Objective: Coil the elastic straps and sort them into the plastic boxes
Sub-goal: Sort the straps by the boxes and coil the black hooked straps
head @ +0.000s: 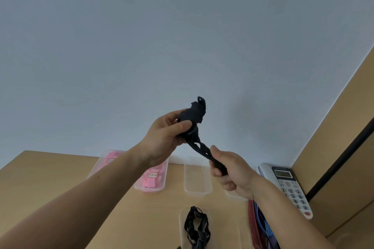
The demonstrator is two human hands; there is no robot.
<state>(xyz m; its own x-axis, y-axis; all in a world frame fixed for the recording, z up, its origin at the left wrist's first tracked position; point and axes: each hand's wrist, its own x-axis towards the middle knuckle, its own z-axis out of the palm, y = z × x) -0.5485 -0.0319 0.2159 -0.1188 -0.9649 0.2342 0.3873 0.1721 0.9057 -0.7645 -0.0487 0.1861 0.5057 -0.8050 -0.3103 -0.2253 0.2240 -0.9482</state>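
Mid-coil, held up well above the desk (60, 170). Gripping the wound bundle of the black elastic strap (193, 115) in the left hand (164, 137), thumb pressed over it; clenching its loose tail in the right hand (232, 174). Next, probably: winding the tail round the bundle, securing the end, then lowering into a box, perhaps the empty clear plastic box (197, 192).

Keypad digits on the white telephone (291, 186) (handwritten label (152, 175) on plastic box (150, 190) illegible)
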